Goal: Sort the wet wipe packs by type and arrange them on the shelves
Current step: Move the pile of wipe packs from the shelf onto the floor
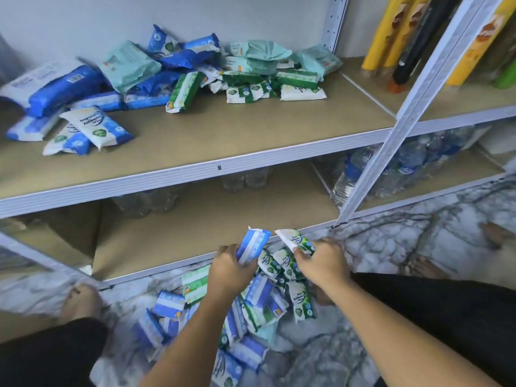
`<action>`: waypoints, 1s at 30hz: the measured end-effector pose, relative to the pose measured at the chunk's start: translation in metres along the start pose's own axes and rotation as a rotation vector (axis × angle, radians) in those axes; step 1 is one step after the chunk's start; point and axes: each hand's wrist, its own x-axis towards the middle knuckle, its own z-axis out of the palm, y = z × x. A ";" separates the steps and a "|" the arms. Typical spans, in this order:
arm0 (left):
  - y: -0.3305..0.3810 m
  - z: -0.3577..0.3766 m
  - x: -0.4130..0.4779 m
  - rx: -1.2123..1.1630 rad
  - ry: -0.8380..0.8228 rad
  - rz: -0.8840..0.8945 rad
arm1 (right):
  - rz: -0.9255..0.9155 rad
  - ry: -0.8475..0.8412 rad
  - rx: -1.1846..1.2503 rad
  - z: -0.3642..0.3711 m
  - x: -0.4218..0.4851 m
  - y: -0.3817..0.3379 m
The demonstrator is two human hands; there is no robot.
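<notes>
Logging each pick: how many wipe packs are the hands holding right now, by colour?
Blue pack, in left hand: 1
Green-and-white pack, in right hand: 1
Total: 2

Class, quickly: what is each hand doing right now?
The left hand grips a blue wipe pack.
The right hand grips a white-and-green wipe pack.
</notes>
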 end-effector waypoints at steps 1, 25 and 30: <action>-0.009 0.010 0.000 0.028 -0.033 -0.018 | -0.022 -0.032 -0.068 0.011 0.001 0.005; -0.082 0.085 0.001 0.517 -0.324 -0.096 | 0.339 -0.475 -0.066 0.173 -0.011 0.048; -0.065 0.066 -0.001 0.410 -0.245 -0.111 | 0.316 -0.296 0.104 0.132 0.009 0.015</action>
